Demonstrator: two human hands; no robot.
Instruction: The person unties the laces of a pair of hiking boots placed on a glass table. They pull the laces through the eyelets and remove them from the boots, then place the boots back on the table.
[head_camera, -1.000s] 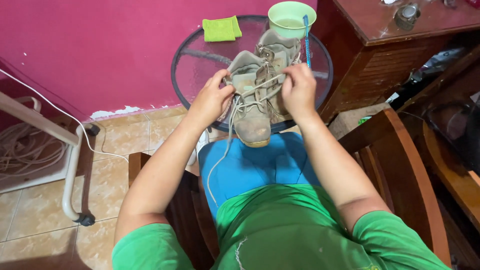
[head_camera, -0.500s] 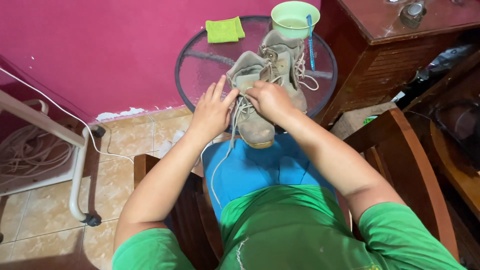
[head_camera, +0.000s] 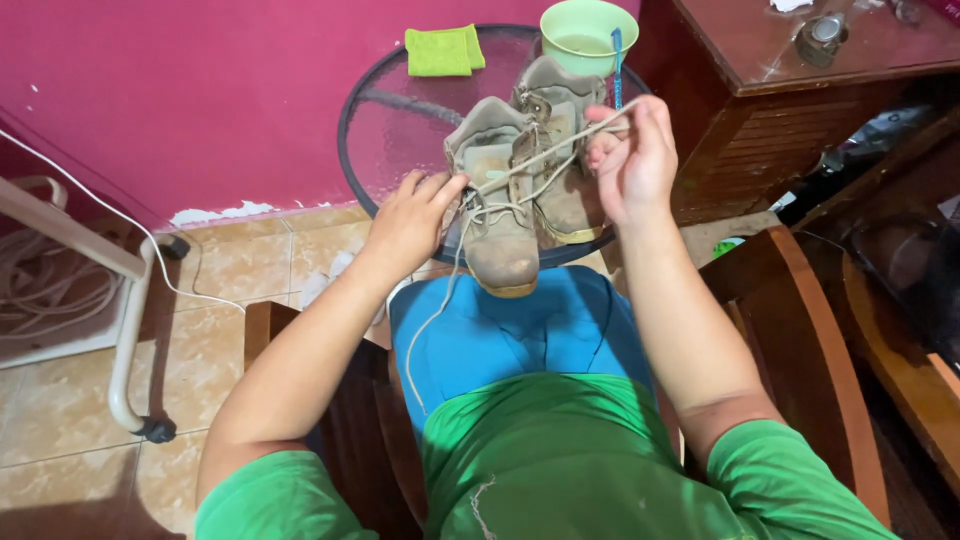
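Tan, scuffed boot (head_camera: 497, 205) lay on the round glass table (head_camera: 385, 130), its toe over the near rim, between both hands. Left hand (head_camera: 412, 222) rested half-open against the boot's side. Right hand (head_camera: 632, 160) was pinched shut on the pale lace (head_camera: 560, 150), drawn taut. Second boot (head_camera: 560, 150) stood just behind, green bowl (head_camera: 587, 35) and green cloth (head_camera: 443, 50) beyond.
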